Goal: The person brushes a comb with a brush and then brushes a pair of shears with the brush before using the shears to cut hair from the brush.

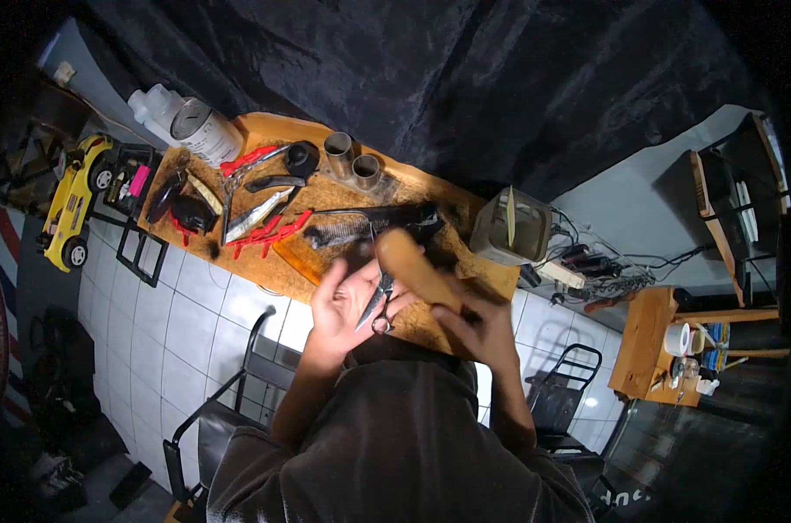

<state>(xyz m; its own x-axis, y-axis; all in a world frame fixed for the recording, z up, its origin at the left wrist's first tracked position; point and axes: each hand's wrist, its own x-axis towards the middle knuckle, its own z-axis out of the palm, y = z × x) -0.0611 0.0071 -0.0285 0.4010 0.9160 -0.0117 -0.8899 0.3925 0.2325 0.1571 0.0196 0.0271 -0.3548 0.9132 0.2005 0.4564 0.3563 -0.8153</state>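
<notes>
Palm up at the front edge of the wooden table, my left hand (343, 301) has its thumb spread and a pair of scissors (375, 305) lying across its palm and fingers. Close on the right, my right hand (481, 322) is wrapped round the lower end of a tan, rounded wooden object (415, 270), perhaps a brush; its far end is blurred and sits just above the scissors. Dark combs (348, 228) lie on the table beyond my hands. An orange comb (296, 262) rests near the front edge, left of my left hand.
The wooden table (260, 272) bears red clips (278, 232), a razor (258, 215), metal cups (366, 170) and a white can (206, 131). A clear square container (510, 225) stands at its right end. Chairs (230, 427) flank me; a yellow toy car (75, 202) is far left.
</notes>
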